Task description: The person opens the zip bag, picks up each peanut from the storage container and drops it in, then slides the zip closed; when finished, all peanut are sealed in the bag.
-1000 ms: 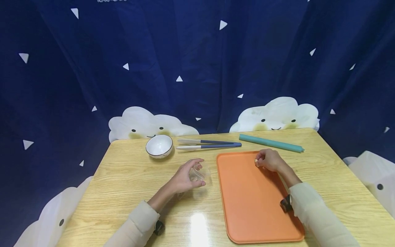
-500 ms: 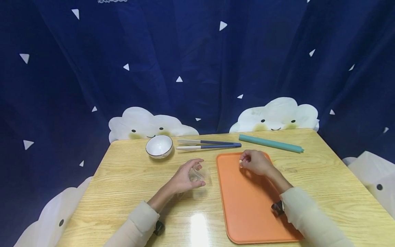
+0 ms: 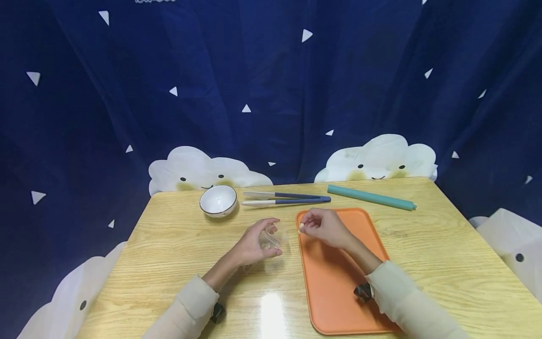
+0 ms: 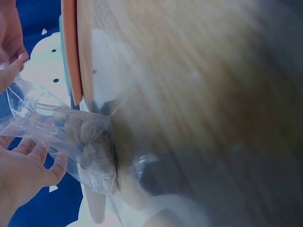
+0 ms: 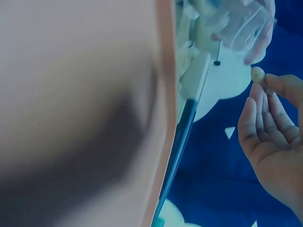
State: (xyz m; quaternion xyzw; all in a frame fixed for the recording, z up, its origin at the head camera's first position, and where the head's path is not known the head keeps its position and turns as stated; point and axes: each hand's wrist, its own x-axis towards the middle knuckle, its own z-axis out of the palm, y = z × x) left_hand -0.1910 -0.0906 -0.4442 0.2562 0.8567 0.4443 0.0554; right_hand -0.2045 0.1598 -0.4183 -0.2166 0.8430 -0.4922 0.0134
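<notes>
My left hand [image 3: 250, 246], fingers and thumb curved, holds a clear plastic bag [image 4: 80, 142] by its upper part, left of the orange tray [image 3: 334, 294]. Inside the bag lie several pale brownish lumps [image 4: 90, 130], blurred by the film. Over the tray's far left corner, my right hand [image 3: 332, 230] pinches a small, pale, roundish piece [image 5: 257, 74] between thumb and fingertips. The right wrist view has that piece just short of the bag, apart from it. What kind of food or object the piece is, I cannot tell.
A white bowl [image 3: 218, 201] with a dark rim stands at the back left. Blue tongs with pale tips [image 3: 292, 200] lie beside it. A teal rod [image 3: 372, 197] lies behind the tray on the wooden table [image 3: 178, 249].
My right hand has moved left across the tray with the small pale piece, from its far right part to its left rim. The left hand and bag have stayed in place.
</notes>
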